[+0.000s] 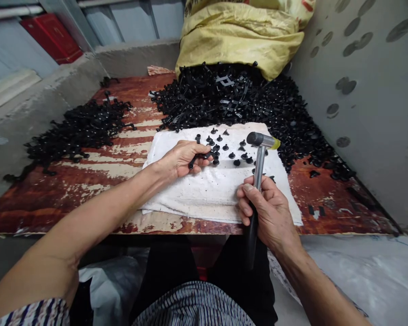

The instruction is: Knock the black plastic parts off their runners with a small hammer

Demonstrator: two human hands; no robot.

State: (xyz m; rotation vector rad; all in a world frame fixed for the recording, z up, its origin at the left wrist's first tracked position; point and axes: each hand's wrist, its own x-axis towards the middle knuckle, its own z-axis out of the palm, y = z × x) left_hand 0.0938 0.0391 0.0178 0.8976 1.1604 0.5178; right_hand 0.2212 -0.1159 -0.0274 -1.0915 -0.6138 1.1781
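My left hand (187, 158) is closed around a small black bracket-like part (200, 157), its fingers hiding some of it, above a white cloth (190, 192). My right hand (267, 203) grips a mallet (259, 167) by its black handle. The mallet stands upright, with its metal shaft leading up to a head that has a dark face on the left and a yellow collar on the right. Several small black round-based pieces (237, 162) lie scattered on the cloth between the two hands, mostly close to the left fingertips.
A large heap of black parts (224, 99) spills from a yellow sack (238, 40) at the back. On the left lies a smaller pile of black linkages (85, 127). The worn red-brown tabletop (119, 194) meets a grey panel (353, 99) on the right.
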